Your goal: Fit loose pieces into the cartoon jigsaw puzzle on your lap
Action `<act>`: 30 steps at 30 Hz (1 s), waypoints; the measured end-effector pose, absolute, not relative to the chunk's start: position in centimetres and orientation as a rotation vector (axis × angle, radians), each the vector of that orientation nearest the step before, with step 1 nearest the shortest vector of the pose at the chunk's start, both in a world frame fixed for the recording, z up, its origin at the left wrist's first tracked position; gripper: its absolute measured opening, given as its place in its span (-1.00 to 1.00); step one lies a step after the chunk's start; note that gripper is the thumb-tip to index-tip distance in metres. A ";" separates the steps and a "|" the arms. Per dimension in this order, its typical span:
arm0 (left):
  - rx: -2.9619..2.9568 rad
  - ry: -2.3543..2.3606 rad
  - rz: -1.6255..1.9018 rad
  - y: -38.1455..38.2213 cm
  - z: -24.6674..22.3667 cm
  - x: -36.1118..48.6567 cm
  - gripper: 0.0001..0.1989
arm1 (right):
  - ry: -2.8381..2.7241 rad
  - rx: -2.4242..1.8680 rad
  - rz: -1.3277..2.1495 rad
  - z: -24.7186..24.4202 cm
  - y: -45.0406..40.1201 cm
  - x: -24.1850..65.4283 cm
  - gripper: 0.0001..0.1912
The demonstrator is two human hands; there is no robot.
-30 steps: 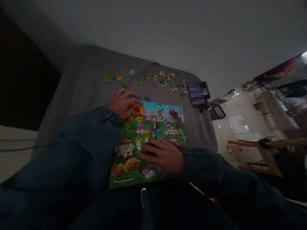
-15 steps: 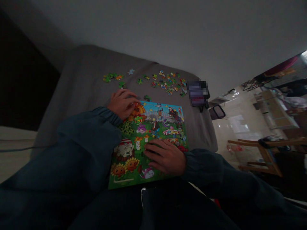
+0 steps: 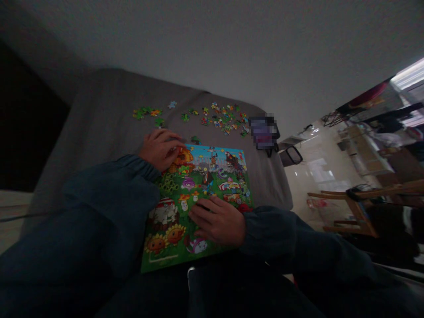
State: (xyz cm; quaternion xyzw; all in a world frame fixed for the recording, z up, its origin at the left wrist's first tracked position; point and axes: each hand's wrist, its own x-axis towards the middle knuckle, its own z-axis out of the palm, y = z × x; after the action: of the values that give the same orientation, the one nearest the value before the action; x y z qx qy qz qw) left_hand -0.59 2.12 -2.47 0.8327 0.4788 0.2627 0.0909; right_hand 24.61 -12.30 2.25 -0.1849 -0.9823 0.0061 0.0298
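A colourful cartoon picture board [image 3: 198,176] lies at the near edge of the grey cloth, tilted slightly. My left hand [image 3: 161,149] rests at its upper left corner, fingers bent toward the top edge; whether anything is under the fingertips cannot be made out. Flat on the lower right part of the board lies my right hand [image 3: 218,221], its fingers spread and pointing left, holding nothing. Just beyond the top edge sits a dark green puzzle piece [image 3: 195,140]. Farther back are a cluster of mixed loose pieces [image 3: 227,118] and a green and orange group [image 3: 145,112].
A light blue piece [image 3: 172,104] lies near the back of the grey cloth [image 3: 109,115]. A blurred dark object [image 3: 264,131] stands at the cloth's right side. Beyond are a shiny floor and a wooden chair [image 3: 357,216] on the right.
The whole view has shifted, so the board, pieces and both hands appear slightly farther left and lower. Both hands keep their places on the board.
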 end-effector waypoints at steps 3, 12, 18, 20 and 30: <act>2.483 1.418 0.774 2.3 -2.6 -0.7 -0.73 | -3.029 -0.594 0.060 2.0 -13.0 24.1 -0.48; 2.498 1.419 0.809 2.3 -2.8 -0.9 -0.68 | -2.763 -0.867 0.090 5.0 -7.6 26.2 -0.62; 2.480 1.422 0.818 2.5 -3.0 -1.0 -0.69 | -2.256 -1.769 -0.218 6.1 4.9 37.0 -0.57; 2.479 1.413 0.798 2.5 -2.9 -1.0 -0.69 | -2.168 -1.934 -0.235 5.2 7.1 39.7 -0.50; 2.458 1.445 0.736 2.4 -2.6 -0.9 -0.68 | -1.960 -2.251 -0.227 1.0 11.8 42.2 -0.06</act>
State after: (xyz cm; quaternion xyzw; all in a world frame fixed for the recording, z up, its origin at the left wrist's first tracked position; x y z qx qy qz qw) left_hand -0.93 2.35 -2.59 0.8307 0.4882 0.2489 0.0984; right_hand 42.19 11.82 1.03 -0.7498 -0.6531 -0.0757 0.0740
